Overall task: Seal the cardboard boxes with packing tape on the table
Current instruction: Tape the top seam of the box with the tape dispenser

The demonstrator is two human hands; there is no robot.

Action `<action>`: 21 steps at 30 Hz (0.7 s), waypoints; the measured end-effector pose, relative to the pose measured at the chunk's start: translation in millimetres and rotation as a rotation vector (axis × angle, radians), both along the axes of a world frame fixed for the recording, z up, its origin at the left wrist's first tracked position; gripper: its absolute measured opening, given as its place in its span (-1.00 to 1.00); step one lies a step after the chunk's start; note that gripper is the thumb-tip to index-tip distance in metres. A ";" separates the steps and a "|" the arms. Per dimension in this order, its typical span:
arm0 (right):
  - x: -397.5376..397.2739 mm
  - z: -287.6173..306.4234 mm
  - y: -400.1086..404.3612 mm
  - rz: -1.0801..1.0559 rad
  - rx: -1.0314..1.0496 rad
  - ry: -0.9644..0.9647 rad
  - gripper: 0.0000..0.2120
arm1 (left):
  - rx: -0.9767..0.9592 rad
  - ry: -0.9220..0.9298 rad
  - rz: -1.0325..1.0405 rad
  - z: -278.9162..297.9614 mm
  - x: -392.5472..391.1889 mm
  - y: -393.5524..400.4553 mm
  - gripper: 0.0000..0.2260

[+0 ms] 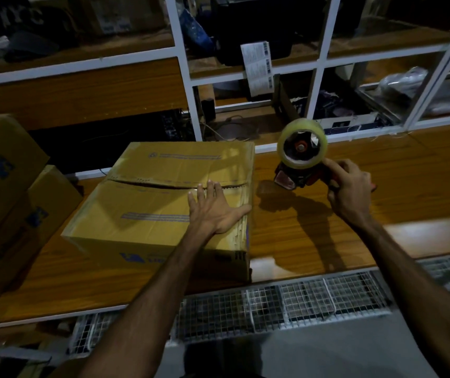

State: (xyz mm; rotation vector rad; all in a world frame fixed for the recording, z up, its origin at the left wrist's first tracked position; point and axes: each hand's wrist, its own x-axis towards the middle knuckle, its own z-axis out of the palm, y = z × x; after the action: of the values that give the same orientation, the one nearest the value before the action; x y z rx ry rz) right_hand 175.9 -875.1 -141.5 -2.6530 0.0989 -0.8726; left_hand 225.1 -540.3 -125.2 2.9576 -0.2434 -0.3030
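1. One box (161,203) is set on the table (354,214), left of centre, with its two top flaps folded shut and an untaped seam (164,184) running across the top.
2. The top of the box is pressed by the left hand (214,211), laid flat near the right edge; its fingers (210,188) are straight and spread a little, with the tips reaching the seam.
3. A tape gun (298,170) is held just right of the box, close above the table; whether it touches the wood cannot be told.
4. A roll (301,144) of clear tape is carried on the gun, standing on edge above the red body.
5. The gun's handle is gripped by the right hand (350,190), its fingers curled round it and the forefinger stretched toward the roll.
6. Two more boxes (8,192) are stacked at the left edge of the table, well apart from the hands and bearing blue print.
7. A white-framed shelf (183,64) is seen behind the table, with dark goods and a strip of labels (258,68) hanging from it.
8. Wire mesh trays (286,304) are fixed below the table's near edge.
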 end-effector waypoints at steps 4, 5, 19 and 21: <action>-14.0 0.0 -3.4 0.027 -0.094 0.011 -0.41 | 0.003 -0.003 -0.007 0.5 0.7 -1.0 0.19; -15.3 0.2 -0.4 0.046 -0.134 0.010 -0.42 | 0.004 -0.006 -0.010 0.1 1.2 -0.9 0.19; -12.2 -5.5 42.2 0.118 -0.389 0.112 -0.34 | 0.012 -0.014 -0.013 -3.2 2.3 -0.9 0.19; -10.8 -6.6 47.2 0.115 -0.388 0.118 -0.33 | 0.011 -0.011 -0.013 -3.3 2.4 -1.1 0.18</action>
State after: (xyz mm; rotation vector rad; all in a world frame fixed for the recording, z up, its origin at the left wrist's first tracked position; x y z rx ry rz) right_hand 165.0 -827.9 -148.0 -3.0318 -0.2136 -0.7610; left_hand 227.5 -541.4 -128.5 2.9704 -0.2635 -0.2901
